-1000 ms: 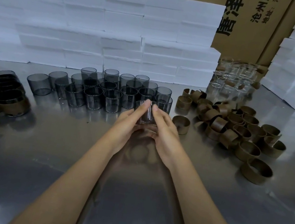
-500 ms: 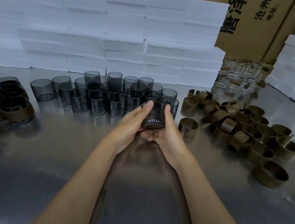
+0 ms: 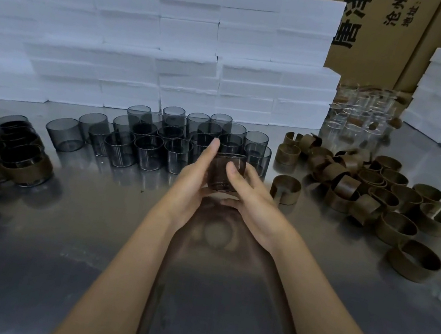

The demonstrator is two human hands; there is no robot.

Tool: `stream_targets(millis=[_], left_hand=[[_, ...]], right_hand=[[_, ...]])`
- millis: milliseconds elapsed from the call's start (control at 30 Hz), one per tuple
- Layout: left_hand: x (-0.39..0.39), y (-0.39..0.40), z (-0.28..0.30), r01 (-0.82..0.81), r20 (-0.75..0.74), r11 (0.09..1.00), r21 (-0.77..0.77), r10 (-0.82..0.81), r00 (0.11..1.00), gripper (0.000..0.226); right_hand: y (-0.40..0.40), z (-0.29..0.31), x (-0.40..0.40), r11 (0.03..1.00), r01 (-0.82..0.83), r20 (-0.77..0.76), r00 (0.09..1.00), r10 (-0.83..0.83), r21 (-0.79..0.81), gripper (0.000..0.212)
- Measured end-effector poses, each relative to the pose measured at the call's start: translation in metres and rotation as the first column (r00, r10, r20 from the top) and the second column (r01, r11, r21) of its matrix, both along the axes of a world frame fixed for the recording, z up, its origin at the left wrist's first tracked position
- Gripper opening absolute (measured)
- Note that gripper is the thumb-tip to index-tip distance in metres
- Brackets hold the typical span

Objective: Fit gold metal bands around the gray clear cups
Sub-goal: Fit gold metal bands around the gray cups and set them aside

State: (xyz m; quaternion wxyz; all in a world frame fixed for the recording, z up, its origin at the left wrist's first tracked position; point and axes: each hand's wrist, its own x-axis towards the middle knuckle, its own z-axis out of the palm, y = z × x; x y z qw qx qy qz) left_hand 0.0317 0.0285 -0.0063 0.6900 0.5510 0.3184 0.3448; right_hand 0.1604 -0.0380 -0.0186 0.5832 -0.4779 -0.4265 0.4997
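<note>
Above metal table (image 3: 61, 227), left hand (image 3: 191, 182) & right hand (image 3: 252, 199) fingers curl round gray cup (image 3: 224, 172), apparently unbanded.

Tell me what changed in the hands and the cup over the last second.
Both hands kept hold of the gray cup. The right hand slid its fingers across the cup's near side; the left hand stayed along its left. The loose bands and cup rows didn't move.
</note>
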Motion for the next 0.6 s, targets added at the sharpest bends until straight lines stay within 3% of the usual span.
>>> stream_targets(millis=[133, 267, 433, 600], left_hand=[[0.008, -0.002, -0.003, -0.054, -0.022, 0.998, -0.012, 0.054, 0.998, 0.048], [0.012, -0.003, -0.005, -0.134, -0.025, 0.990, -0.051, 0.133, 0.991, 0.051], [0.014, -0.004, -0.003, -0.155, 0.003, 0.986, -0.060, 0.155, 0.988, 0.048], [0.010, -0.005, -0.005, -0.133, 0.006, 0.991, -0.010, 0.133, 0.991, 0.034]], right_hand=[[0.000, 0.001, -0.001, 0.999, -0.018, -0.030, 0.999, 0.019, 0.035, 0.063], [0.005, -0.002, -0.005, 0.999, 0.037, -0.055, 0.998, -0.036, 0.026, 0.060], [0.009, -0.001, -0.003, 0.986, 0.164, -0.197, 0.966, -0.165, -0.019, 0.047], [0.009, 0.001, 0.004, 0.977, 0.213, -0.245, 0.948, -0.202, 0.021, 0.042]])
